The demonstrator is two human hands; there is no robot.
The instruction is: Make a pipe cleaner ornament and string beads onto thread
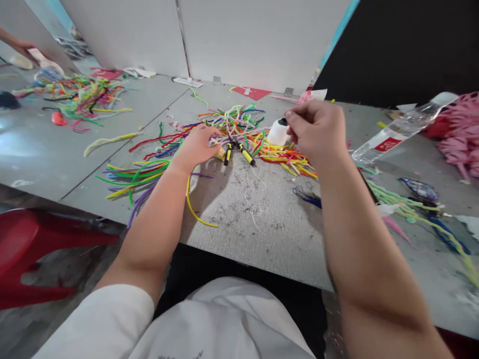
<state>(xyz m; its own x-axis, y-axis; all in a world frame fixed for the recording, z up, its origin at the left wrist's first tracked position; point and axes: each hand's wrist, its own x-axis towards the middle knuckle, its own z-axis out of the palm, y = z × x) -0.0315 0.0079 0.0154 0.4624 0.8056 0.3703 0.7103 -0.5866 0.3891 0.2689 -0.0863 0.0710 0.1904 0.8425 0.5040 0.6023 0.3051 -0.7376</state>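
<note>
My left hand [200,145] rests at the near left of a pile of colourful fuzzy pipe cleaners [239,119], thumb and forefinger apart with nothing visible between them. Just right of it lie small pliers [246,154] with yellow and black handles pointing toward me. My right hand [318,128] is raised at the pile's right side, fingertips pinched together. Behind those fingertips stands a small white bottle [278,134] with a black top. Whether the pinch holds that top or something thin, I cannot make out. A white thread [257,209] lies in loose loops on the table.
A clear plastic bottle [404,130] leans at the right, by pink ribbon-like bundles [458,137]. Keys and pale green strands [392,199] lie nearer. Another pipe cleaner heap [88,97] and another person's hand [32,50] are far left. A red stool [33,249] stands below.
</note>
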